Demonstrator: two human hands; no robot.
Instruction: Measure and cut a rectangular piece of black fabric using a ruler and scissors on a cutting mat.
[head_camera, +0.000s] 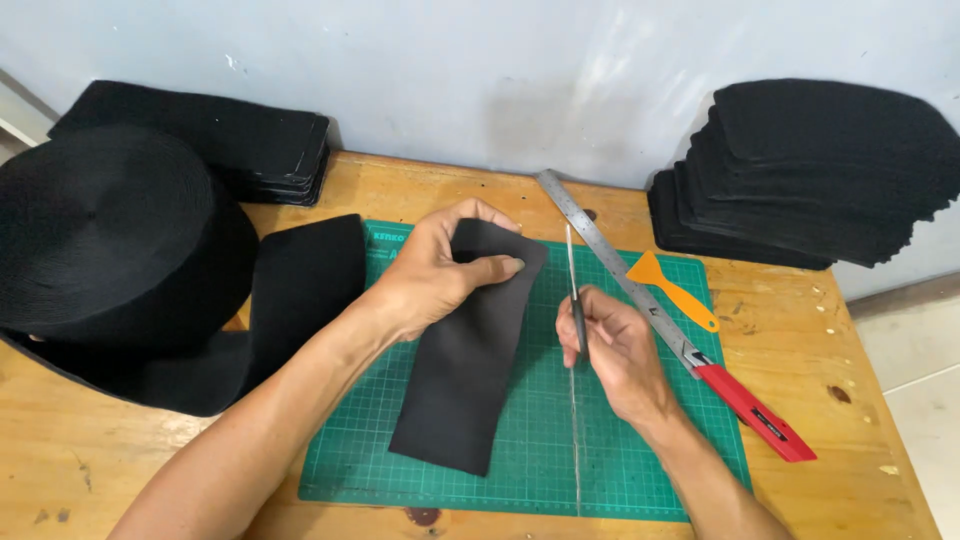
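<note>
Felt strip (465, 370), black and rectangular, lies on the green cutting mat (620, 470) at centre frame, on a wooden counter (860, 400) with a large black felt roll (110, 240) at upper left and stacked black pieces (810, 170) at upper right. Its upper end is lifted and clamped in the grip of the left hand (435, 275). Right of it, the right hand (610, 350) is closed on small scissors (574, 290), beside a steel ruler (610, 255), a red-handled knife (755, 410) and an orange scraper (672, 288).
</note>
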